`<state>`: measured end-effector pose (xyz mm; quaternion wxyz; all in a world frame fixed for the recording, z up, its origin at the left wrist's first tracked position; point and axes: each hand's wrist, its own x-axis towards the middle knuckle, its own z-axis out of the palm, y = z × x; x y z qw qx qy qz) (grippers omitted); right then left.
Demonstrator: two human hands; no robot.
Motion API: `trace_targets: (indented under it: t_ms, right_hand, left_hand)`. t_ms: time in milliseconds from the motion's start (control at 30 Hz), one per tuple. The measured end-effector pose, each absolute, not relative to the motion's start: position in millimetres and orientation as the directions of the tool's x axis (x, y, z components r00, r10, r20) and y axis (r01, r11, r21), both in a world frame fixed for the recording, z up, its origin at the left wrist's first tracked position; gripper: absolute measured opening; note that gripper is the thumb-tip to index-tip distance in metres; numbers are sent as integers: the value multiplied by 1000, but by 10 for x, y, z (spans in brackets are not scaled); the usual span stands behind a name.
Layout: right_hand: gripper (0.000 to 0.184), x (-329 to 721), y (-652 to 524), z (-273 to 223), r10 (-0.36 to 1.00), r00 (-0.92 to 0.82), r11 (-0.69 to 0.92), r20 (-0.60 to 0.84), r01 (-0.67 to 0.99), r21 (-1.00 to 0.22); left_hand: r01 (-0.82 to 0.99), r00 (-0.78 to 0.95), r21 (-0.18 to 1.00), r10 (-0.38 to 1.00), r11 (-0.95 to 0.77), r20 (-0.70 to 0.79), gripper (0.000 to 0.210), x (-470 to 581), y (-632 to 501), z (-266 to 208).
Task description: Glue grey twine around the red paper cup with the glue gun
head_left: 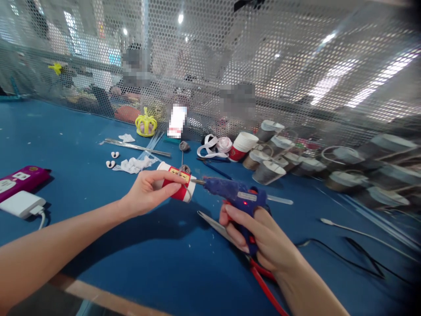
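Observation:
My left hand [144, 191] pinches a small red and white paper cup [180, 193] lying tilted on its side. A thin grey cord runs along the cup's side under my fingertips. My right hand [263, 232] is wrapped round the grip of a blue hot glue gun [225, 188], its red light lit. The gun's metal nozzle [198, 181] is at the cup's rim end; whether it touches, I cannot tell. A clear glue stick [279, 200] sticks out of the gun's back. Below the gun lie scissors [217, 224] with red handles, partly hidden by my right hand.
Several grey-wrapped cups [269, 172] and a stack of paper cups [244, 145] stand to the right. At the back are a yellow crown-shaped piece [146, 124], a white ribbon [205, 149] and a perforated screen [197, 52]. A purple power strip [24, 181] and white charger [23, 204] lie left.

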<state>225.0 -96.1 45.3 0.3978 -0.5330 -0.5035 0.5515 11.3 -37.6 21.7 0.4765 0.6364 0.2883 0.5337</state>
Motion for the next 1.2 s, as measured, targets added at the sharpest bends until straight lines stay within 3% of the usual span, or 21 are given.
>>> trace_targets:
  t_ms: [467, 833, 1000, 1200]
  right_hand:
    - [32, 2222, -976, 454, 978, -136, -127, -157, 208, -970]
    - [31, 2211, -982, 454, 985, -127, -89, -117, 205, -975]
    - [31, 2213, -968, 462, 982, -114, -125, -150, 202, -971]
    - [30, 2246, -929, 431, 978, -96, -180, -187, 71, -981]
  left_hand:
    - [-204, 254, 942, 915, -266, 313, 11, 120, -273, 163]
    - [-252, 281, 952, 928, -175, 246, 11, 121, -253, 131]
    - [-230, 252, 939, 916, -256, 311, 9, 148, -306, 162]
    - [-147, 241, 933, 903, -328, 356, 10, 142, -397, 172]
